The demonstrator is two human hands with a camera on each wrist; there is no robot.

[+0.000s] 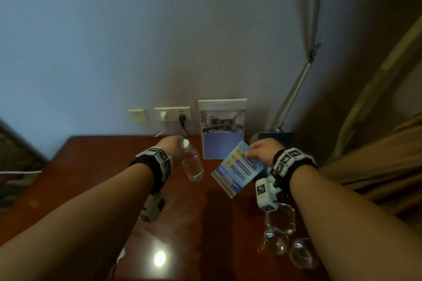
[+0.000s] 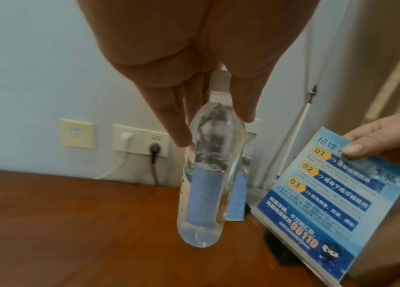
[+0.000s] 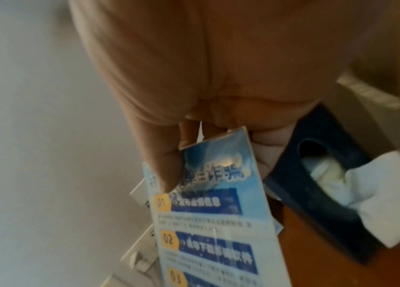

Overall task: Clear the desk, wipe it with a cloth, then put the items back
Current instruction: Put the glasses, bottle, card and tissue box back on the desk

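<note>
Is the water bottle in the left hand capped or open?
Capped. The water bottle hangs from the left hand, whose fingers pinch it at the neck, and a white cap sits on top.

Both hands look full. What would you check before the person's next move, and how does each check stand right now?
1. Left hand grips the water bottle near its cap: ok.
2. Bottle clear of the desk: ok.
3. Right hand pinches the blue card at its top edge: ok.
4. Card clear of the framed sign: ok.
5. Glass pieces under the right forearm, snag risk: not ok.
6. Spot to set things down: cannot tell.
</note>
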